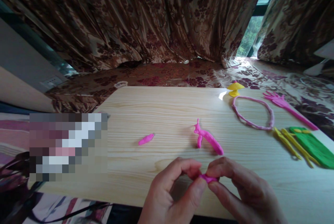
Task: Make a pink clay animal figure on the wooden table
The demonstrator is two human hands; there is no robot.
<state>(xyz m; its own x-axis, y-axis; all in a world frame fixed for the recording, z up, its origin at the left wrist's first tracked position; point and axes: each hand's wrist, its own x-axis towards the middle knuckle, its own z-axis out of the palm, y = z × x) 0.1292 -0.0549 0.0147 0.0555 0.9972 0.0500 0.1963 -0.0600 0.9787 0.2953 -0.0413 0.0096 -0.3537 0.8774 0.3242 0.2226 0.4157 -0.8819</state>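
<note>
Between the fingertips of my left hand [176,191] and my right hand [242,189] is a small piece of pink modelling clay [208,178]. Both hands pinch it just above the near part of the table, and the fingers cover much of it. Right beyond them lies a pink clay figure [211,141] with a long body, a short leg and thin points at its head end. To its left rests a separate pink clay roll [146,139], touched by neither hand.
On the wooden table [167,109], the right side holds a yellow clay lamp shape [235,89], a pink clay ring [236,113], a pink clay hand [289,107], yellow clay strips [287,143] and a green clay slab [314,147]. A blurred-out patch hides the left side. Patterned curtains [167,18] hang behind.
</note>
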